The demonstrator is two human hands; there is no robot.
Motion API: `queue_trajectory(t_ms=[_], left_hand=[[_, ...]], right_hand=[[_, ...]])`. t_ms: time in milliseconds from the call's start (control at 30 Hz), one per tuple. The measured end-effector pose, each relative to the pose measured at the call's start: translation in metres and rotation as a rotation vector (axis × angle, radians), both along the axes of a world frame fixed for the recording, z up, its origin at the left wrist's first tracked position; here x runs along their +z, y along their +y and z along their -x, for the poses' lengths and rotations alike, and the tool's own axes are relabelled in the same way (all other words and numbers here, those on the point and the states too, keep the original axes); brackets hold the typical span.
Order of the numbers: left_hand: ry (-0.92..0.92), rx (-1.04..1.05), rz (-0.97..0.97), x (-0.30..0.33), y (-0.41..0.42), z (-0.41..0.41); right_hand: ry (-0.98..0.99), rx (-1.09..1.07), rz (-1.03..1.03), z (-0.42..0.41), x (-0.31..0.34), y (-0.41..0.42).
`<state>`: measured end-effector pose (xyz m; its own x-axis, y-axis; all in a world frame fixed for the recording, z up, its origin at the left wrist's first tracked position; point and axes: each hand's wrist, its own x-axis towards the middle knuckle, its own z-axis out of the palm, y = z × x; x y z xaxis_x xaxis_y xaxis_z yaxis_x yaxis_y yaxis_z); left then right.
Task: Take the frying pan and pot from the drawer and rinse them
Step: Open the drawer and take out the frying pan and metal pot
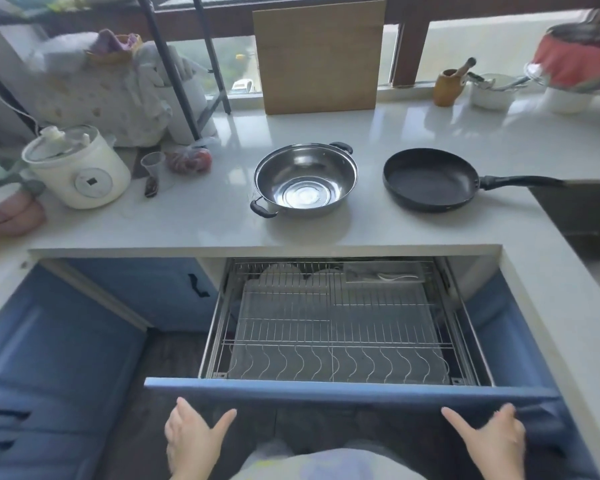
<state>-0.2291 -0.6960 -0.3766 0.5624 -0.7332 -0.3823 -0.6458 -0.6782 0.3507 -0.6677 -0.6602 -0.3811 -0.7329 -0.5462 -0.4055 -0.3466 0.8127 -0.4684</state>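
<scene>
A steel pot (305, 180) with two black handles stands empty on the white counter (205, 216). To its right lies a black frying pan (430, 180), handle pointing right toward the sink. Below the counter a blue drawer (343, 389) is pulled out, showing a wire dish rack (336, 327) with a few white plates at the back. My left hand (191, 441) and my right hand (492, 441) are flat against the drawer's front panel, fingers spread, holding nothing.
A white rice cooker (80, 168), a plastic cup (153, 166) and a bag of red produce (189, 160) sit at the counter's left. A wooden cutting board (319, 57) leans against the window. A dark sink (582, 213) lies at the right. Blue cabinet doors flank the drawer.
</scene>
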Motion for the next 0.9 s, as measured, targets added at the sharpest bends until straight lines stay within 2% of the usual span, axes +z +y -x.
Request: queue_trajectory(t_ms=[267, 600, 900], left_hand=[[-0.114, 0.035, -0.066, -0.004, -0.037, 0.038], [-0.085, 0.035, -0.056, -0.006, -0.057, 0.084], [-0.052, 0.008, -0.079, 0.001, -0.129, 0.091]], right_hand=[[-0.023, -0.005, -0.037, 0.005, 0.003, -0.027], [-0.062, 0.210, -0.037, 0.031, 0.001, -0.059], [-0.069, 0.291, -0.066, 0.053, -0.001, -0.122]])
